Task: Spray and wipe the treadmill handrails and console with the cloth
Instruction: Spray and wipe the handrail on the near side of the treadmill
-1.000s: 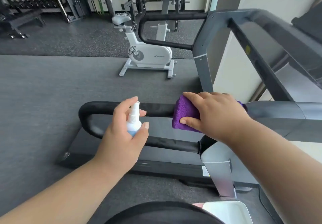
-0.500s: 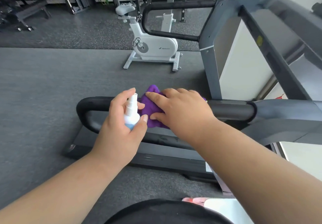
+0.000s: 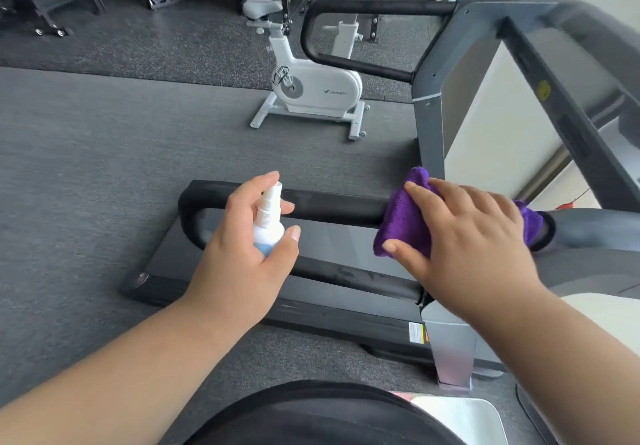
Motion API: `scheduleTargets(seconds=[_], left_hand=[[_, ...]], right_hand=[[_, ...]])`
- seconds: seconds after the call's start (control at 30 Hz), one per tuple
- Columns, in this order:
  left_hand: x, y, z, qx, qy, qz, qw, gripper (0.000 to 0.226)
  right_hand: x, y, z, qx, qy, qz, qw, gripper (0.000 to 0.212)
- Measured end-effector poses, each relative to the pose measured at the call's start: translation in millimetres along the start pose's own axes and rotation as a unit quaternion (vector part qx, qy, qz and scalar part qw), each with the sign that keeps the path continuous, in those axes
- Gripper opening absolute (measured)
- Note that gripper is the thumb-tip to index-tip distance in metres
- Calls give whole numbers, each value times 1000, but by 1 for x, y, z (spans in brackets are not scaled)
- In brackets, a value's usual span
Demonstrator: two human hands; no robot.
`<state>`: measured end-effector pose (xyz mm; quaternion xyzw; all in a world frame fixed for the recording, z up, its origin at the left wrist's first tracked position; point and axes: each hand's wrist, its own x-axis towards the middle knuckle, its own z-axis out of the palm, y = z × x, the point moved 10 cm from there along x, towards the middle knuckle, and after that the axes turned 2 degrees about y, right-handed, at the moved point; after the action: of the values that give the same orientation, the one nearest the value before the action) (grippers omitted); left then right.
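The near treadmill handrail (image 3: 332, 206) is being wiped: the purple cloth (image 3: 401, 226), draped over its console end, is pressed by the right hand (image 3: 464, 233), fingers spread. The left hand (image 3: 242, 254) grips the spray bottle (image 3: 267, 224) above the handrail's free end. Next, that end likely requires wiping.

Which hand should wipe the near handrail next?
Right. The right hand already presses the purple cloth onto the near handrail; the left hand holds the spray bottle.

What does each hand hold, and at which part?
The left hand grips the spray bottle around its body, index finger near the nozzle. The right hand presses the purple cloth onto the handrail.
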<state>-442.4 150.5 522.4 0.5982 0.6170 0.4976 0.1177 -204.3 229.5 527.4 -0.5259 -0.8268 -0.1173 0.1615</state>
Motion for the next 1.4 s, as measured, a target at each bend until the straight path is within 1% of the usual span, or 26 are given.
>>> scheduleTargets(seconds=[0.07, 0.27, 0.37, 0.5, 0.63, 0.73, 0.83, 0.9, 0.97, 1.0, 1.03, 1.07, 1.13, 1.2, 1.27, 1.3, 1.4], left_hand=[[0, -4, -8, 1, 1, -1, 1000, 57], [5, -24, -39, -2, 15, 9, 1000, 59], [8, -40, -56, -6, 15, 12, 1000, 64], [14, -65, -85, -8, 6, 4, 1000, 59], [30, -101, -126, -2, 14, -9, 1000, 58], [44, -131, -152, -6, 15, -19, 1000, 57], [55, -149, -163, -12, 1, -19, 1000, 58], [61, -156, -162, -20, -13, -14, 1000, 58], [65, -163, -159, -32, -31, -7, 999, 60], [66, -167, -158, -39, -40, -4, 998, 61], [67, -170, -157, -46, -50, -1, 998, 62], [68, -173, -156, -50, -60, 2, 997, 62], [68, -178, -158, -48, -74, 9, 996, 60], [69, -182, -162, -50, -79, 18, 996, 59], [71, -186, -167, -62, -83, 24, 994, 58], [71, -187, -170, -63, -84, 25, 994, 57], [70, -196, -175, -58, -95, 21, 994, 57]], right_hand=[[7, -25, 5, -9, -2, -11, 1000, 82], [40, -100, 16, -14, -7, -43, 999, 73], [55, -138, 23, -24, -20, -72, 997, 73], [73, -189, 32, -25, -36, -89, 995, 75], [96, -245, 43, -32, -65, -110, 991, 76], [112, -288, 56, -52, -104, -140, 983, 67], [117, -338, 73, -118, -132, -206, 962, 45], [108, -368, 93, -195, -173, -263, 929, 30], [97, -384, 112, -263, -213, -295, 894, 27], [94, -386, 117, -278, -226, -293, 886, 27], [93, -387, 118, -278, -231, -287, 887, 27], [92, -386, 117, -263, -225, -280, 895, 25], [97, -376, 103, -193, -179, -246, 933, 24], [103, -350, 80, -105, -126, -172, 971, 35], [103, -315, 55, -56, -72, -82, 992, 49], [100, -299, 45, -37, -50, -39, 997, 51], [93, -279, 35, -15, -20, 50, 998, 46]])
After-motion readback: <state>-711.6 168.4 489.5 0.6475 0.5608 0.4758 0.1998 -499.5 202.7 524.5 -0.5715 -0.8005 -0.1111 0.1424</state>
